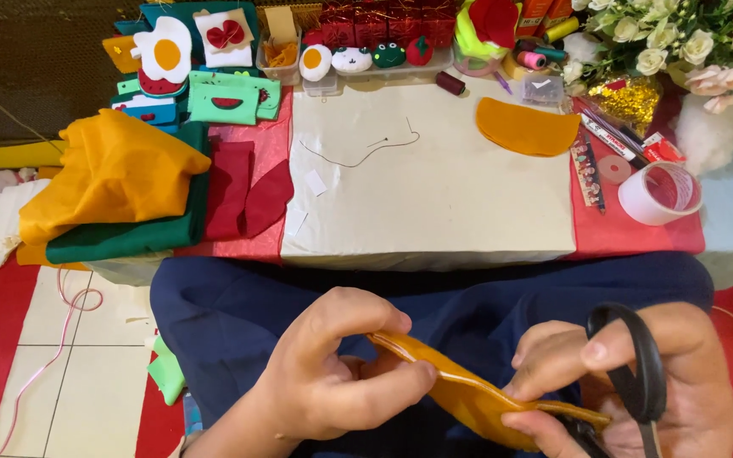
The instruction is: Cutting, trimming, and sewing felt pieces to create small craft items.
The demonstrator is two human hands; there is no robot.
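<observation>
My left hand [332, 373] pinches a folded piece of orange felt [460, 392] low in the view, over my dark blue lap. My right hand [638, 382] holds black-handled scissors [634, 373], thumb through one loop, and its fingers also touch the right end of the felt. The scissor blades are hidden below the felt and the frame edge. A matching orange felt half-round [526, 127] lies on the cream work board [434, 203] ahead of me, near a threaded needle [366, 151].
Folded orange and green cloth [116, 191] and dark red felt pieces [248, 193] lie at the left. Finished felt items [193, 68] and small plush figures [366, 58] line the back. A tape roll [659, 193], pens and white flowers [680, 42] stand at the right.
</observation>
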